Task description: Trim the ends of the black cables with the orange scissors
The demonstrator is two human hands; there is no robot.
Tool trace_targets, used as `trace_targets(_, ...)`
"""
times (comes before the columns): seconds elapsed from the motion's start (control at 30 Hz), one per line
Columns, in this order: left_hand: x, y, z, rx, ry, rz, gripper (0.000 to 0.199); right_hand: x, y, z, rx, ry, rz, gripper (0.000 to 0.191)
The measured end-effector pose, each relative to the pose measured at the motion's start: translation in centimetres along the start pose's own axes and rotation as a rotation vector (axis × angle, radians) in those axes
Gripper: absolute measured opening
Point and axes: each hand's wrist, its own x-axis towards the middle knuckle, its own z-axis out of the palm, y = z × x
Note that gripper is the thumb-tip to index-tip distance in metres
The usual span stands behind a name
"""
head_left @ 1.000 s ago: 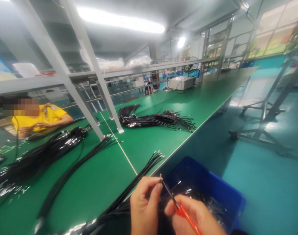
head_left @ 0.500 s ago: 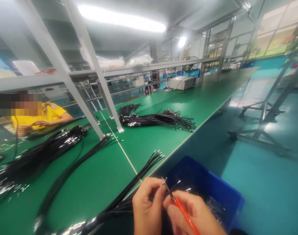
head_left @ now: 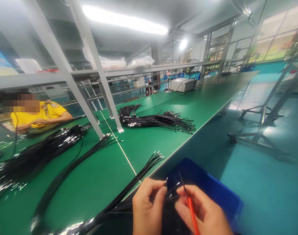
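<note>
My left hand (head_left: 147,207) is closed in a pinch on the end of a black cable, whose small silver tip (head_left: 166,180) sticks up above the thumb and forefinger. In my right hand (head_left: 205,209) is a tool with an orange handle (head_left: 191,210) and a thin dark pointed end; its exact kind is hard to make out. The tool's point stands a little right of the cable tip, apart from it. Black cables (head_left: 129,192) run beside and behind my left hand along the table edge. A blue bin (head_left: 222,192) lies below and beyond my right hand.
The green table (head_left: 97,176) carries a curved cable bundle (head_left: 57,179), a large black pile (head_left: 46,150) and another bundle (head_left: 154,120) farther back. Grey shelf posts (head_left: 106,88) rise from it. A person in yellow (head_left: 51,111) sits at the left. A wheeled frame (head_left: 261,127) stands right.
My right hand and the orange-handled tool have moved right, away from the cable tip. The left hand stays nearly in place, still pinching the cable end.
</note>
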Motion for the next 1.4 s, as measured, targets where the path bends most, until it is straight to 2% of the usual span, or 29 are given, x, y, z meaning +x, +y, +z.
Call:
trace_targets(0.03,0.0,0.1,0.1,-0.002,0.004,-0.003,0.008,0.3,0.1,0.2,0.026,0.097,-0.068,0.027)
trace_targets(0.1,-0.2,0.3,0.2,-0.002,0.001,-0.013,0.01,1.1,0.3,0.7,0.083,0.193,-0.208,0.028)
trace_targets(0.17,-0.2,0.3,0.2,0.016,-0.039,-0.007,0.012,1.9,0.3,1.1,0.111,0.187,-0.309,0.024)
trace_targets(0.27,-0.4,0.4,0.3,0.046,-0.108,0.017,0.011,2.5,0.3,1.6,0.058,0.184,-0.366,0.015)
trace_targets(0.37,-0.6,0.6,0.4,0.016,-0.088,-0.025,0.014,2.2,0.6,1.9,0.024,0.171,-0.34,0.014)
trace_targets(0.57,-0.4,0.2,0.1,-0.042,-0.127,-0.121,0.017,1.7,1.7,2.4,0.347,0.016,-0.186,0.024)
trace_targets(0.7,-0.1,-0.2,-0.3,-0.056,-0.14,-0.155,0.013,1.3,1.3,2.5,0.448,0.095,-0.127,0.029)
trace_targets(0.87,0.2,-0.2,-0.6,-0.061,-0.16,-0.164,0.012,0.9,0.0,1.9,0.411,0.174,-0.096,0.029)
trace_targets(1.03,0.5,-0.2,-0.9,-0.161,-0.281,-0.266,0.014,1.2,-0.7,1.7,0.426,0.155,-0.076,0.029)
trace_targets(1.23,0.2,0.5,-0.6,-0.031,-0.226,-0.211,0.014,1.4,-0.6,2.3,0.284,0.151,-0.119,0.026)
trace_targets(1.4,0.2,0.4,-0.5,-0.023,-0.221,-0.211,0.013,1.0,-0.1,2.5,0.208,0.23,-0.165,0.017)
